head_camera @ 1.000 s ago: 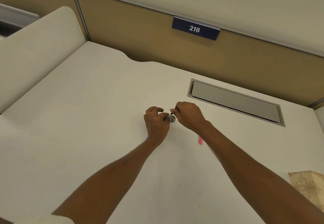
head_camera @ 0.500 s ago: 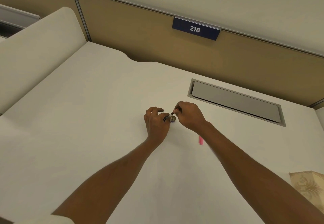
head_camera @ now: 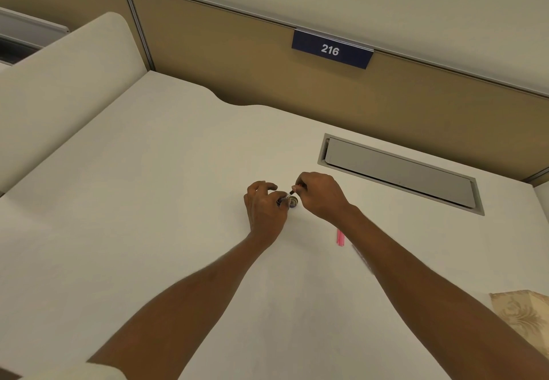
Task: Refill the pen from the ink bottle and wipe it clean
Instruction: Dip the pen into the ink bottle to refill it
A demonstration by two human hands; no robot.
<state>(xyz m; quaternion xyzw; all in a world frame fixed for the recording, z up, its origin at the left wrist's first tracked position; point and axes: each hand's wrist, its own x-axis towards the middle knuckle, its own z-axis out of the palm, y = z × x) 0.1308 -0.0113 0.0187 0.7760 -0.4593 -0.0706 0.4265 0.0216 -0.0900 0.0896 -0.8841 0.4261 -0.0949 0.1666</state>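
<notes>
Pen [head_camera: 292,192], thin, dark-tipped, pinched by right fingers [head_camera: 300,184]; left hand [head_camera: 264,208] grips ink bottle [head_camera: 290,202].

The ink bottle [head_camera: 293,202] is small and round, its glinting mouth facing up. It stands on the white bench [head_camera: 148,201], mostly hidden by the left hand [head_camera: 266,210] gripping it. The pen [head_camera: 291,192] shows only as a thin dark tip, tilted down towards the bottle's mouth and pinched in the fingers [head_camera: 300,187] of the right hand [head_camera: 320,198]. A slim pink piece [head_camera: 340,237] lies flat on the bench, just beside the right forearm.
</notes>
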